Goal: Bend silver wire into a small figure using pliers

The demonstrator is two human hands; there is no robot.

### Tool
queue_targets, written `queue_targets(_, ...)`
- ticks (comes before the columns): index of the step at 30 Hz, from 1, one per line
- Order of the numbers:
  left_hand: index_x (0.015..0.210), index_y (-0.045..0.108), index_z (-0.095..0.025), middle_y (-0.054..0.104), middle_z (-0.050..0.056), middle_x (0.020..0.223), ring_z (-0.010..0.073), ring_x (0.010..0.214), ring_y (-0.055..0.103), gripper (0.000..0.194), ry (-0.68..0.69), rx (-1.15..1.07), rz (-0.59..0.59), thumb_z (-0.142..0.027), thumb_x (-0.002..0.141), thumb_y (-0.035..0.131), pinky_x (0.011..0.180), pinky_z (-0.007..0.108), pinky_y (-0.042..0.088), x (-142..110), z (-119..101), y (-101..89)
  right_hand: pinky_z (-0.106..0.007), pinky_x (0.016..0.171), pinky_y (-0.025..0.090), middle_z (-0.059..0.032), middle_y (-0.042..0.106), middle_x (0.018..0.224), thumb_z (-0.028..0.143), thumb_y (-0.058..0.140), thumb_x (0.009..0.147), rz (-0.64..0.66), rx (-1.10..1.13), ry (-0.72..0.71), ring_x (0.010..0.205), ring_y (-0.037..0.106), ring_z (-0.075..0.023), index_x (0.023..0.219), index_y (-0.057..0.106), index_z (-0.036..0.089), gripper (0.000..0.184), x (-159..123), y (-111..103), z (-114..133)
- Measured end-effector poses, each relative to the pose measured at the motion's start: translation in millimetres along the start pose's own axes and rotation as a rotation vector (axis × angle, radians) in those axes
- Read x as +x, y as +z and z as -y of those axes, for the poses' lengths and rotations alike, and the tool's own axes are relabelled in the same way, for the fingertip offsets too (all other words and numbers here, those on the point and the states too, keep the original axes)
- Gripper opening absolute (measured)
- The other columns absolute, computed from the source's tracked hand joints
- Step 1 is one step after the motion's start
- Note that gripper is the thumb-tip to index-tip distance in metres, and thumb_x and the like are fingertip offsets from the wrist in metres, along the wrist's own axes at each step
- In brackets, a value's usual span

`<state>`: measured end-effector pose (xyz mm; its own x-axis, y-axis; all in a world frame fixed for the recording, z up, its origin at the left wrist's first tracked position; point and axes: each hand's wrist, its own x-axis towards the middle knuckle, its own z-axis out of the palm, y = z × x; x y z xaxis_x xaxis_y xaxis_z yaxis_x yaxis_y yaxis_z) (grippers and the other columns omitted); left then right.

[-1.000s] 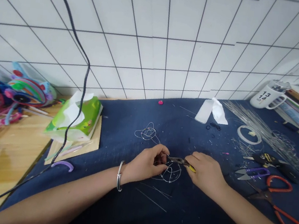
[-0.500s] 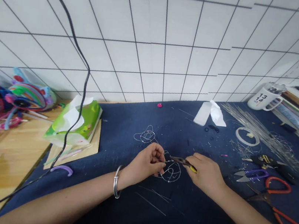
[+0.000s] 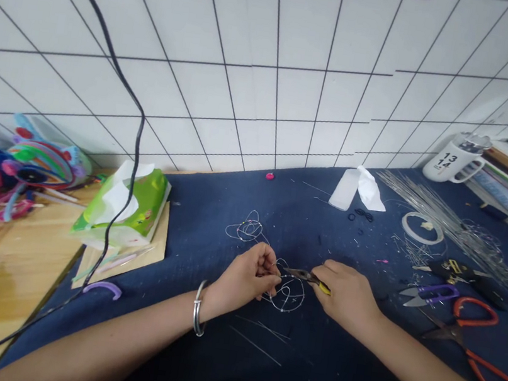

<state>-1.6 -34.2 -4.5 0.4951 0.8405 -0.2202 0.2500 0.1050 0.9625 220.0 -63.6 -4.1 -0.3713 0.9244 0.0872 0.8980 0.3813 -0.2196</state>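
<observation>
My left hand, with a silver bangle at the wrist, pinches a bent silver wire piece made of thin loops and curls. In my right hand is a pair of pliers with a yellow-edged handle. The pliers' jaws point left and meet the wire close to my left fingertips; whether they are clamped on it I cannot tell. Beyond my left hand lies a second looped wire piece with tiny beads. Several straight wires lie on the dark blue cloth in front of my hands.
Right of my right hand lie purple scissors, orange-handled shears, a wire bundle and a white ring. At the left are a green tissue pack, a black cable and colourful pipe-cleaner pieces. A white mug stands back right.
The pliers and my right hand have shifted slightly left, bringing the jaws closer to my left fingertips. My left hand keeps its pinch. The camera view has moved a little.
</observation>
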Motion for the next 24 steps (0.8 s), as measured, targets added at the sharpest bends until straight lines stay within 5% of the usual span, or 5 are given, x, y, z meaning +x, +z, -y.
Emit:
queue_targets(10, 0.095, 0.036, -0.019, 0.056, 0.001, 0.082, 0.0129, 0.061, 0.062, 0.025, -0.022, -0.054, 0.006, -0.019, 0.077, 0.054, 0.045, 0.019, 0.048, -3, -4, 2.3, -0.028, 0.064, 0.028, -0.0002, 0.05, 0.073, 0.023, 0.044, 0.081, -0.039, -0.173, -0.061, 0.069, 0.043, -0.0142, 0.079, 0.054, 0.022, 0.011, -1, -4, 4)
queue_targets(24, 0.09, 0.039, -0.018, 0.053, 0.0, 0.079, 0.0128, 0.062, 0.062, 0.021, -0.001, -0.071, -0.009, -0.018, 0.077, 0.055, 0.052, 0.025, 0.054, -2, -1, 6.9, -0.025, 0.06, 0.029, 0.0021, 0.052, 0.071, 0.025, 0.046, 0.08, 0.064, -0.069, -0.037, 0.066, 0.045, -0.0121, 0.074, 0.052, 0.022, 0.009, -3, -13, 4)
